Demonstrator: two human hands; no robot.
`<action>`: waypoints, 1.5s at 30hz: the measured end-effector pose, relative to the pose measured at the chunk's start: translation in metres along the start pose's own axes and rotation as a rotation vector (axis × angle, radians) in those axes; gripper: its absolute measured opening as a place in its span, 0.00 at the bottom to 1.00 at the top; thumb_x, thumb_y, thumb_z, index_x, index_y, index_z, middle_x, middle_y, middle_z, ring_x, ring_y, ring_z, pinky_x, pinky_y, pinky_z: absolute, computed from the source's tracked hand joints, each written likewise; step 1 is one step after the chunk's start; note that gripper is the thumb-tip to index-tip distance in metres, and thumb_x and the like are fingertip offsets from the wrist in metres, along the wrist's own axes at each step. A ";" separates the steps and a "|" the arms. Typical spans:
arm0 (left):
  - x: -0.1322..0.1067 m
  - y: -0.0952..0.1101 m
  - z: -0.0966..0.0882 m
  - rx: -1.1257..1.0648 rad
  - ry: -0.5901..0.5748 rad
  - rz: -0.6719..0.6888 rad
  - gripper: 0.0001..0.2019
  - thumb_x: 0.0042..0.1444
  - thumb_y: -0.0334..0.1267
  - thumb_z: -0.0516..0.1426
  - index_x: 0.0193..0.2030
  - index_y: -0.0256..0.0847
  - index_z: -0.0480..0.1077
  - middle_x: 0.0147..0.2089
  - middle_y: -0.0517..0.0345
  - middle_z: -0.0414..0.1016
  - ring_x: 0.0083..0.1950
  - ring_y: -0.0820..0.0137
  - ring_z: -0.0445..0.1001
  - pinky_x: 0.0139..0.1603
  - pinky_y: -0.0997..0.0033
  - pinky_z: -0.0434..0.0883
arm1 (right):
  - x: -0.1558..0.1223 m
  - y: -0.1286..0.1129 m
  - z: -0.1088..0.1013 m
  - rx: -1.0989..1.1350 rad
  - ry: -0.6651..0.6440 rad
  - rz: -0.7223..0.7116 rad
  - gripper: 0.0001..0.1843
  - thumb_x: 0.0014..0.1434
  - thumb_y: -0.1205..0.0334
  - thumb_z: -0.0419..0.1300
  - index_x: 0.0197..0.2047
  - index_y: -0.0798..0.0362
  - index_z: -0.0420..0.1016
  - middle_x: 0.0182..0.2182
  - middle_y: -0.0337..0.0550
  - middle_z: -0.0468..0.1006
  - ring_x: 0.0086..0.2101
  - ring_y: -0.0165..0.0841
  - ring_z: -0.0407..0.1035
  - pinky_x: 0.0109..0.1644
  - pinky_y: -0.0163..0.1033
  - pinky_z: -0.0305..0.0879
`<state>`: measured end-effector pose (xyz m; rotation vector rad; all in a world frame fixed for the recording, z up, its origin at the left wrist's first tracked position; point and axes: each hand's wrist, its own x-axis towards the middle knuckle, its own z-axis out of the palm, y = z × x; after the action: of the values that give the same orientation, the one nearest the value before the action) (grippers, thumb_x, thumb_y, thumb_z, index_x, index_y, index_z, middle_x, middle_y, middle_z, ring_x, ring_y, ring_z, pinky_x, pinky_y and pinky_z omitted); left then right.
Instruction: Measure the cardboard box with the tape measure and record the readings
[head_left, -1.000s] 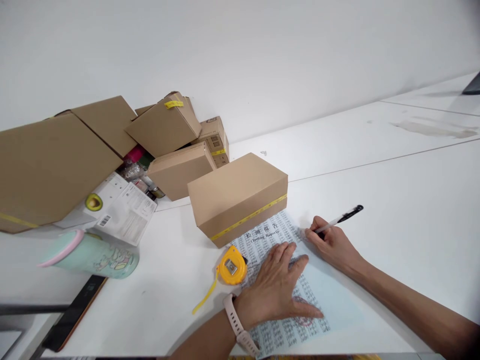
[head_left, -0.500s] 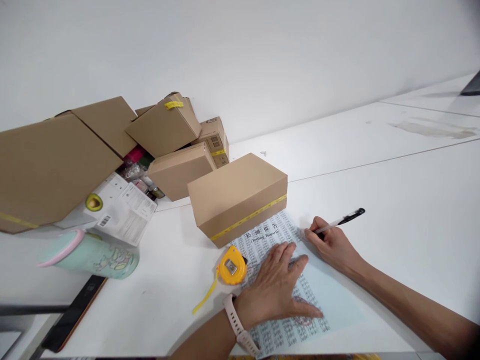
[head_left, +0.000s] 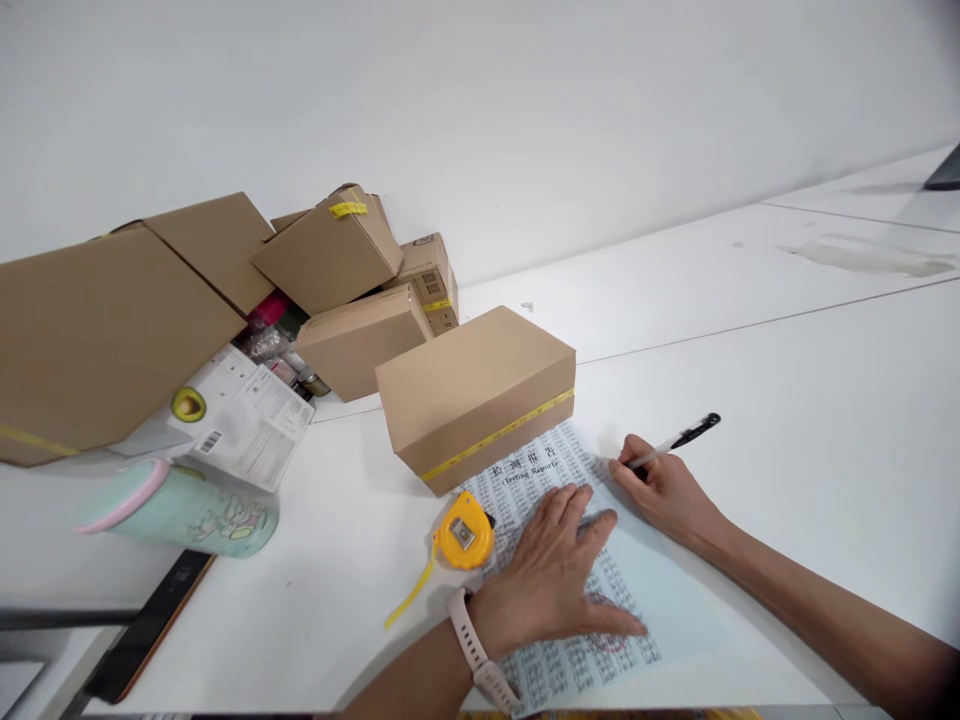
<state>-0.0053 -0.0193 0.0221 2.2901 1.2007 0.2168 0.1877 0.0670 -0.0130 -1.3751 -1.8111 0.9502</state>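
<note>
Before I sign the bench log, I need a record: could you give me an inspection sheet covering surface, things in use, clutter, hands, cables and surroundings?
Surface: white tabletop, seams visible.
Things in use: pale-blue printed paper sheet; slim clear-barrelled pen with black end.
Clutter: rounded yellow plastic tape measure, brown cardboard boxes, mint-green cylindrical cup with pink rim.
Hands: left hand spread on the sheet; right hand gripping the pen.
Cables: nothing seen.
Surroundings: plain white wall behind.

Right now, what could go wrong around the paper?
The right hand holds the pen near the right edge of the paper; a stroke might run onto the table.
The left hand lies spread on the paper; lifting it may let the paper slip.
The tape measure beside that hand could get knocked.
</note>
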 end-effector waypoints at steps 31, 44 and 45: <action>-0.086 0.015 -0.030 -0.480 0.689 -0.288 0.28 0.54 0.38 0.60 0.62 0.44 0.60 0.58 0.50 0.70 0.56 0.60 0.71 0.57 0.58 0.69 | -0.023 -0.049 -0.024 0.194 -0.040 -0.172 0.22 0.66 0.45 0.50 0.50 0.49 0.77 0.44 0.50 0.79 0.41 0.41 0.72 0.41 0.44 0.69; -0.071 0.030 -0.081 -0.900 0.592 -0.111 0.28 0.54 0.46 0.64 0.59 0.39 0.66 0.54 0.46 0.75 0.48 0.62 0.74 0.48 0.65 0.69 | 0.006 -0.125 -0.025 0.653 -0.441 0.030 0.21 0.55 0.42 0.64 0.29 0.52 0.73 0.28 0.39 0.70 0.31 0.31 0.62 0.37 0.39 0.62; -0.075 0.026 -0.092 -0.899 0.636 -0.116 0.27 0.53 0.47 0.64 0.58 0.38 0.67 0.51 0.46 0.76 0.46 0.63 0.74 0.46 0.66 0.69 | 0.023 -0.127 -0.032 0.671 -0.392 0.032 0.21 0.54 0.42 0.65 0.29 0.53 0.73 0.28 0.40 0.70 0.31 0.31 0.62 0.37 0.39 0.62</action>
<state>-0.0658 -0.0558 0.1213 1.3743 1.1630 1.2304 0.1473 0.0713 0.1140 -0.8314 -1.5030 1.7405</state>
